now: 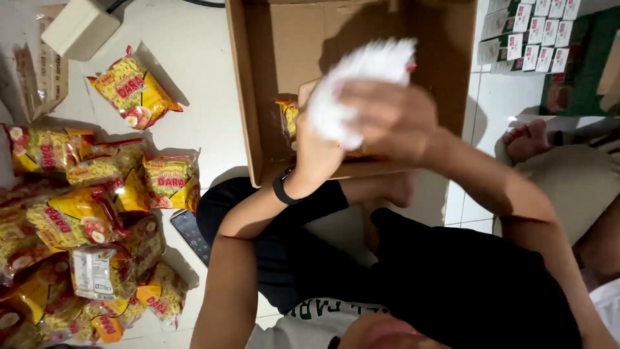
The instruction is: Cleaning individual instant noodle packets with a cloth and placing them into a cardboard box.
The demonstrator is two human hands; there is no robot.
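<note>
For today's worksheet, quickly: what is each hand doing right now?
Left hand: closed on the white packet.
Right hand: closed on the same white packet, over the cardboard box.

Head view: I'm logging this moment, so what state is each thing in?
Cardboard box: open, one noodle packet inside.
White packet: held over the box by both hands, blurred.
Left hand: gripping the white packet.
Right hand: gripping the white packet.
Noodle packets: sealed, heaped on the floor.
Phone: flat on the floor, screen dark.

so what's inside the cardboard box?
One yellow noodle packet shows in the box. Both hands, left and right, holding a white packet, cover the rest.
</note>
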